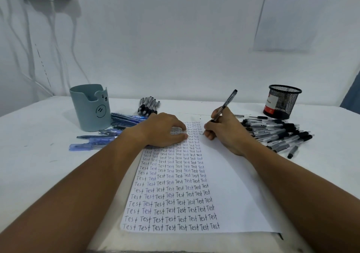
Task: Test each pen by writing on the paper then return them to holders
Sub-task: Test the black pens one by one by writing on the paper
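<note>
A white sheet of paper (pixel 229 190) lies in front of me, its left part filled with rows of the word "Test". My right hand (pixel 226 132) grips a clear black pen (pixel 226 104) with the tip down on the paper near its top. My left hand (pixel 165 130) rests flat on the upper left of the sheet, fingers loosely bent. A grey-blue bear-face holder (pixel 90 108) stands at the left. At the far right stands a black mesh holder (pixel 282 102).
Blue pens (pixel 109 134) lie scattered beside the grey-blue holder. A bundle of black pens (pixel 149 105) lies behind my left hand. Several black pens (pixel 280 136) are heaped right of the paper. A printed sheet (pixel 292 13) hangs on the white wall.
</note>
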